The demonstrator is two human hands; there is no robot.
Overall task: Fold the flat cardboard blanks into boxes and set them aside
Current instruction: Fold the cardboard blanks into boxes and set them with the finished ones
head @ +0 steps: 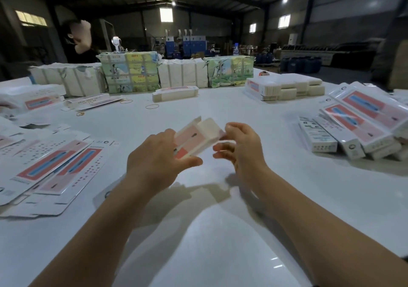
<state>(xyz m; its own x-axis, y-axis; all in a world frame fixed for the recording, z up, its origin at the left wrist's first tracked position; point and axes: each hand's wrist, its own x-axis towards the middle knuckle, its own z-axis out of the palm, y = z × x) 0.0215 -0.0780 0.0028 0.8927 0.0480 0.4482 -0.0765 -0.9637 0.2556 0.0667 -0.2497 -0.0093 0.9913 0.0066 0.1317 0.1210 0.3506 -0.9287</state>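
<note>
A partly folded pink and white box [196, 139] hangs above the middle of the white table [220, 231], one end flap standing open toward the far side. My left hand [156, 156] grips its near left side, thumb under the bottom edge. My right hand [240, 145] pinches the box's right end with curled fingers. Flat printed blanks [50, 165] lie spread at the left. Folded boxes [353, 130] are piled at the right.
Wrapped bundles of blanks [130, 70] line the far side, with a white stack [284, 88] at far right and a single folded carton [174, 92] before them. Rubber bands [152, 106] lie loose. A person [77, 42] stands at far left.
</note>
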